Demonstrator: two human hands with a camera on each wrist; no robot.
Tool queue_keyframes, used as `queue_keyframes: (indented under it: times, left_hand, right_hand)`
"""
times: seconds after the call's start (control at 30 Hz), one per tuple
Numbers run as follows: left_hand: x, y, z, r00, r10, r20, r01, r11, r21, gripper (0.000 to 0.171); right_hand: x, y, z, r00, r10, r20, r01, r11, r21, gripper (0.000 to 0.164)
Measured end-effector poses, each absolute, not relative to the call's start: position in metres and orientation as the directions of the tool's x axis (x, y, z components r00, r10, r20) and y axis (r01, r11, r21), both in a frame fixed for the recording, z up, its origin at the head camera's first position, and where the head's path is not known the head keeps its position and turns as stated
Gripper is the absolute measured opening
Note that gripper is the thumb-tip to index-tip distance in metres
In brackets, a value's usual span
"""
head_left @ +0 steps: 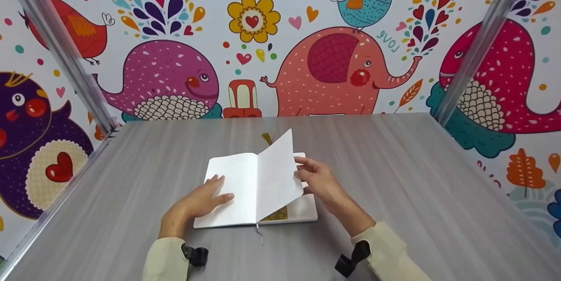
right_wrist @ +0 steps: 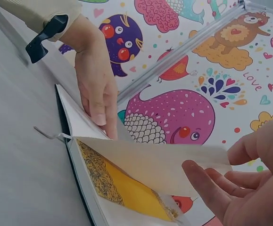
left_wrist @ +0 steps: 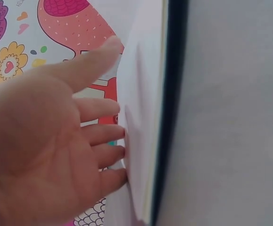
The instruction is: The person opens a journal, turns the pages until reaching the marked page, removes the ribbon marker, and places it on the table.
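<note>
An open notebook (head_left: pixel 232 171) with blank white pages lies on the table. On its left page rests my left hand (head_left: pixel 199 200), fingers spread; the left wrist view shows the fingertips (left_wrist: pixel 118 151) touching the paper. My right hand (head_left: pixel 322 180) pinches the outer edge of one raised page (head_left: pixel 277 178), which stands tilted up from the spine. Beneath that page lies a yellow bookmark (right_wrist: pixel 136 193) with a dark swirling pattern, partly hidden by the page. A gold tassel (head_left: pixel 267 139) sticks out beyond the notebook's top edge.
A thin ribbon (head_left: pixel 260 233) hangs from the bottom of the spine onto the grey table (head_left: pixel 394 184). Behind stands a wall (head_left: pixel 245 57) printed with cartoon animals, with metal posts (head_left: pixel 482 48) at both sides. Black straps (head_left: pixel 353 259) sit on both wrists.
</note>
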State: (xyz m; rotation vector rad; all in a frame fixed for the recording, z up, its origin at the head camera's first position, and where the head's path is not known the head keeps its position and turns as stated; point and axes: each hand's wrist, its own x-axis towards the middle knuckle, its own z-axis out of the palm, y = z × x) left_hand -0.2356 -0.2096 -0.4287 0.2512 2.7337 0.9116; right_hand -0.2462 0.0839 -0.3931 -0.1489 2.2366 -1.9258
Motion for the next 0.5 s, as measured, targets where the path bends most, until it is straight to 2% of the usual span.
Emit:
queue_keyframes:
  times: [0.17,0.33,0.5]
  left_hand:
    - [-0.237,-0.211,-0.429,-0.965,0.208,-0.159,0.052,0.749,0.661,0.073]
    - [-0.239,-0.211,-0.429,-0.975,0.163,-0.149,0.013,0.717,0.697,0.072]
    - [-0.24,-0.212,-0.427,-0.978,0.127,-0.168,-0.036,0.686,0.727,0.079]
  right_hand:
    - [-0.24,0.078,-0.393,-0.967,-0.255,-0.028,-0.018,0.179,-0.984,0.045]
    - [-0.233,0.071,-0.394,-0.947,-0.319,0.029,-0.112,0.245,-0.963,0.057]
    - [-0.226,0.061,-0.394,-0.917,-0.389,0.089,-0.218,0.301,-0.928,0.061]
